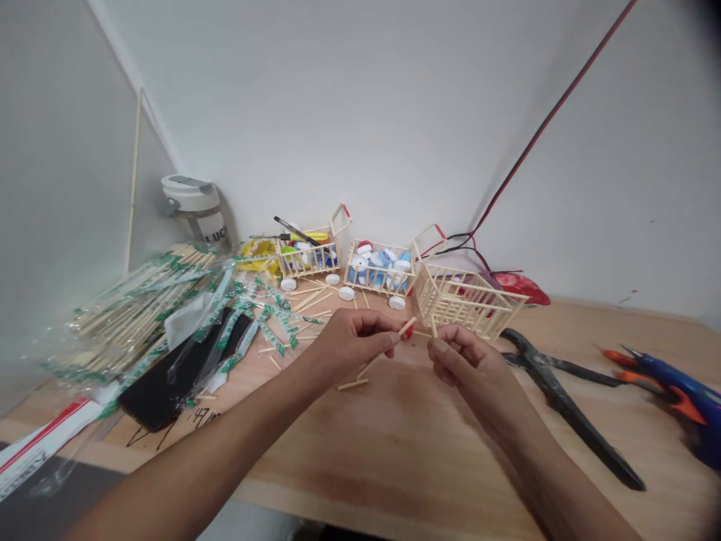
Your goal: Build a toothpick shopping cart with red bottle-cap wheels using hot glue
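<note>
Over the middle of the wooden table (394, 443), my left hand (352, 342) pinches a short wooden stick (406, 326) between thumb and fingers. My right hand (462, 353) is closed on another short stick (433, 326) that points upward, close to the left one. Just behind both hands lies an empty stick-built cart (467, 300). A loose stick piece (353, 385) lies on the table below my left hand.
Two stick carts (307, 259) (378, 272) filled with bottle caps stand by the wall. Packets of wrapped sticks (140, 300) and a black phone (180, 372) lie left. Black scissors (563, 398) and a blue glue gun (681, 391) lie right. A jar (194, 207) stands in the corner.
</note>
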A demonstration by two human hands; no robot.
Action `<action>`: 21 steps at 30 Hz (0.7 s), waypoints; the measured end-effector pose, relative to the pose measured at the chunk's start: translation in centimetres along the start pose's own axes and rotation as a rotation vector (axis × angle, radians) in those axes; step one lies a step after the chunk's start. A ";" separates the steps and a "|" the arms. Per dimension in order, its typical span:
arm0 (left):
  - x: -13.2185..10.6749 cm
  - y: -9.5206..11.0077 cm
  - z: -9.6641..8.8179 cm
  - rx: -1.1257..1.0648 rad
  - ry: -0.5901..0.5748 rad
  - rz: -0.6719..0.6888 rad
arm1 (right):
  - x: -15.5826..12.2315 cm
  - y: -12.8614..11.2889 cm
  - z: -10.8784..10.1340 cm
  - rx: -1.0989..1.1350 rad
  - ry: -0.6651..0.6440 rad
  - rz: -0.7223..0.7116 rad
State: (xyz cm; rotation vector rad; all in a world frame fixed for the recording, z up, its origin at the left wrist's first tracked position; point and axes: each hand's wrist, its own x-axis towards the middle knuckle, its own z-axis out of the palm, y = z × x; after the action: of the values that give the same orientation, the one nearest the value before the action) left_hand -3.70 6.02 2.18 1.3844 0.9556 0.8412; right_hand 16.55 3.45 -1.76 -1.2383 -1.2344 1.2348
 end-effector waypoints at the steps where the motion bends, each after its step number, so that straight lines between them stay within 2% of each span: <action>1: 0.0 0.0 0.0 -0.006 0.000 0.006 | 0.0 -0.1 0.0 0.002 0.001 0.000; 5: 0.2 -0.3 -0.1 -0.023 0.014 0.056 | -0.2 -0.2 0.0 -0.001 0.000 0.002; 13: 0.4 -0.8 -0.3 0.114 0.030 0.153 | -0.3 -0.5 0.0 0.012 -0.029 0.000; 21: 0.3 -0.7 -0.3 0.094 0.035 0.181 | -0.3 -0.4 0.2 -0.011 -0.014 -0.002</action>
State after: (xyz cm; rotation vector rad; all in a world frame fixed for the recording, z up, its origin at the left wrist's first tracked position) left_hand -3.86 6.40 1.44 1.5593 0.9155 0.9682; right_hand 16.38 3.14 -1.32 -1.2377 -1.2535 1.2392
